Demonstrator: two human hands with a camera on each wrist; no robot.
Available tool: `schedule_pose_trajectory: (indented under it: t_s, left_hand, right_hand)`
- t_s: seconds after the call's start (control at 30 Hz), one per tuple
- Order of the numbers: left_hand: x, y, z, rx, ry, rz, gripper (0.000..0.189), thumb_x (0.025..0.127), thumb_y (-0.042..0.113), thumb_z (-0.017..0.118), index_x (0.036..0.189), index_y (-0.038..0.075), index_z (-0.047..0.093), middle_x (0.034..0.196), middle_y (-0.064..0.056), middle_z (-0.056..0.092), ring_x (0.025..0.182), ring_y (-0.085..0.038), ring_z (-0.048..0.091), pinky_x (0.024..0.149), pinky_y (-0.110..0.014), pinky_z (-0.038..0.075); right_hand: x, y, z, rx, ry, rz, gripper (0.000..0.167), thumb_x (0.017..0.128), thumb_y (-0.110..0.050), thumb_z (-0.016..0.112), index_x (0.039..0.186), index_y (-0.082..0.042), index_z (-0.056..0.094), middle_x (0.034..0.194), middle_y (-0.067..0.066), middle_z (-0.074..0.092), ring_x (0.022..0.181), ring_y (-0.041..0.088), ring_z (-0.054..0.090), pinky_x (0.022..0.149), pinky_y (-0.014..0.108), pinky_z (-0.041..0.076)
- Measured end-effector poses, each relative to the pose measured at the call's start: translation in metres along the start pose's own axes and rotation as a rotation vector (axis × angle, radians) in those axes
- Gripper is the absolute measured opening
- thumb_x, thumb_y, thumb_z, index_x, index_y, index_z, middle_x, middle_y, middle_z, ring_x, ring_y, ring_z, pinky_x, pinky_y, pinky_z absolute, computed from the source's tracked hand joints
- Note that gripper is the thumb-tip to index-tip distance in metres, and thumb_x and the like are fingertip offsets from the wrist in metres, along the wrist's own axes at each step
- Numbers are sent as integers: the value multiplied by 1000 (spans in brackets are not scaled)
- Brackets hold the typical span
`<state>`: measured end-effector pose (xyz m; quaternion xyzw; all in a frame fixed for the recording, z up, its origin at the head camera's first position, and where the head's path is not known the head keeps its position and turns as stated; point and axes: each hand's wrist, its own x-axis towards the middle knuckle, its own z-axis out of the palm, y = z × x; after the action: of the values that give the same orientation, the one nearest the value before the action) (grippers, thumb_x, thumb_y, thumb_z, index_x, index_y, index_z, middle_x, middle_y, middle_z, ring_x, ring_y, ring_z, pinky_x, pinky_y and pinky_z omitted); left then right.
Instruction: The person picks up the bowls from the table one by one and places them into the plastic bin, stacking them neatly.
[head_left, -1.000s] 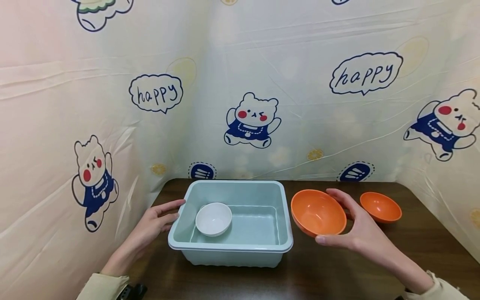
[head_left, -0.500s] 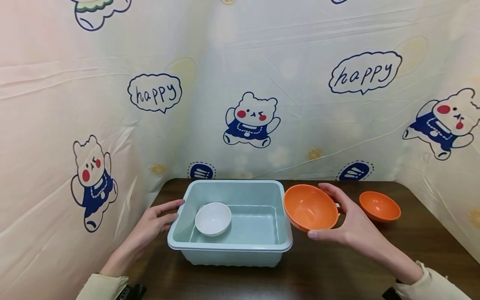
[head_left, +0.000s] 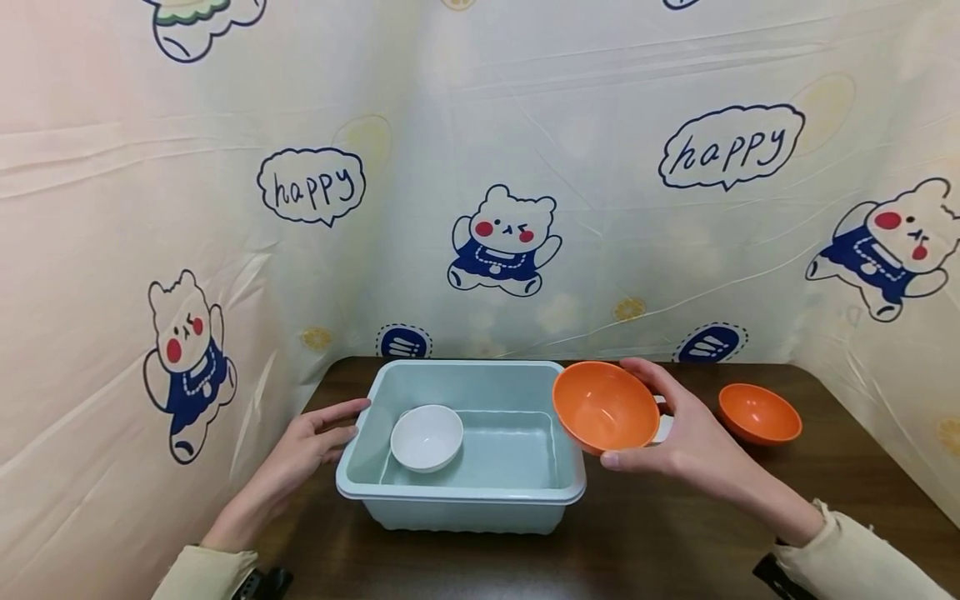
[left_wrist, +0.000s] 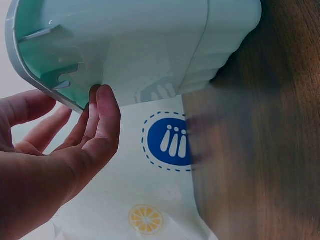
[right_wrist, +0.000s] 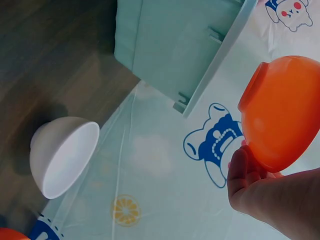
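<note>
My right hand (head_left: 678,437) holds an orange bowl (head_left: 606,408) by its side, thumb at the near rim. The bowl tilts, its inside facing me, and overlaps the right rim of a pale blue plastic basin (head_left: 461,493) in the head view. In the right wrist view the orange bowl (right_wrist: 285,115) shows its underside. My left hand (head_left: 318,437) is at the basin's left rim; the left wrist view shows bent fingers (left_wrist: 106,105) up under that rim. Inside the basin's left half sits a white bowl (head_left: 427,437).
A second orange bowl (head_left: 759,414) stands on the dark wooden table (head_left: 645,550) at the right. Another white bowl (right_wrist: 62,155) shows in the right wrist view, mostly hidden behind my right hand in the head view. A printed curtain (head_left: 420,183) closes off the back and sides.
My right hand has carried the orange bowl left and slightly up, from beside the basin to over its right rim. My left hand and the basin have stayed put.
</note>
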<state>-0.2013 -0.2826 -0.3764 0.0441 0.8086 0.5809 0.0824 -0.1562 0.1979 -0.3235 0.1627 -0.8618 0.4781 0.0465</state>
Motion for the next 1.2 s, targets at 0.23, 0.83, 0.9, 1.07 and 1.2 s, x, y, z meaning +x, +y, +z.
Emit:
schedule_pose_trajectory:
  t_s: [0.23, 0.83, 0.9, 1.07, 1.2]
  left_hand:
    - [0, -1, 0, -6, -8, 9, 52, 110, 13, 55, 157, -4, 44, 155, -30, 47, 126, -35, 64, 93, -40, 59]
    - [-1, 0, -1, -7, -6, -2, 51, 110, 13, 55, 157, -3, 44, 158, -29, 44, 126, -36, 64, 93, -41, 59]
    - [0, -1, -1, 0, -4, -1, 51, 110, 14, 54, 157, -3, 44, 158, -29, 44, 127, -36, 63, 93, -41, 59]
    - [0, -1, -1, 0, -3, 0, 52, 110, 15, 55, 157, -3, 44, 158, -28, 44, 128, -36, 63, 93, -41, 59]
    - [0, 0, -1, -6, -7, 3, 52, 110, 14, 55, 157, -3, 44, 158, -29, 44, 127, -35, 63, 93, -40, 59]
  right_hand:
    - [13, -8, 4, -28, -37, -13, 100, 74, -39, 95, 156, -19, 44, 149, 6, 54, 121, 33, 54, 87, 44, 56]
    - [41, -22, 16, -69, -100, -69, 102, 72, -43, 94, 156, -13, 43, 147, 7, 56, 123, 28, 57, 97, 49, 55]
    - [43, -23, 17, -72, -107, -70, 102, 72, -44, 95, 155, -14, 44, 146, 7, 56, 123, 28, 57, 96, 48, 56]
    - [48, -26, 22, -68, -125, -65, 101, 71, -45, 95, 153, -16, 45, 143, 5, 57, 123, 27, 57, 95, 44, 57]
    - [52, -30, 25, -63, -145, -72, 102, 71, -44, 95, 154, -15, 44, 143, 5, 58, 125, 26, 57, 95, 44, 57]
